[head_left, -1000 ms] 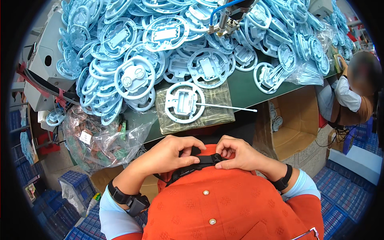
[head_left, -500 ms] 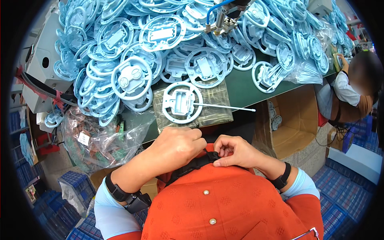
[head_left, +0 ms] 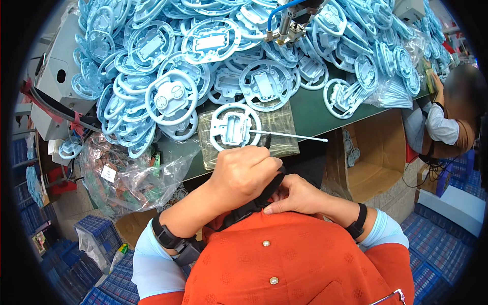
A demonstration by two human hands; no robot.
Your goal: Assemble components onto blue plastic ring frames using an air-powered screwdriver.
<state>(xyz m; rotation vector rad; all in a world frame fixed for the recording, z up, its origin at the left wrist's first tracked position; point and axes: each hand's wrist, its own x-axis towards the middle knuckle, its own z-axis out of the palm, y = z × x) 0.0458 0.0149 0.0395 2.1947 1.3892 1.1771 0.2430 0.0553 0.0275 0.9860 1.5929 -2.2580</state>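
A black strap (head_left: 238,215) runs across my waist at the front of the orange-red garment. My left hand (head_left: 243,175) is closed in a fist on it, and a dark strap end stands up past the knuckles. Close beside it, my right hand (head_left: 297,195) pinches the same strap with bent fingers; the fingertips are partly hidden. Beyond my hands, a light blue ring-shaped plastic frame (head_left: 257,121) lies on a plastic-wrapped pad (head_left: 281,122), a thin pale blue rod (head_left: 290,135) across its right side. Neither hand touches them.
Blue plastic frames (head_left: 168,96) are heaped over the green table (head_left: 315,104), below a metal tool head (head_left: 290,30). A clear bag of circuit boards (head_left: 127,178) hangs at the left edge. A cardboard box (head_left: 378,152) stands right; a co-worker (head_left: 452,109) sits beyond.
My left hand has risen to the right, drawing the strap end upward. My right hand has moved slightly left and down, staying on the strap. The view has shifted a little.
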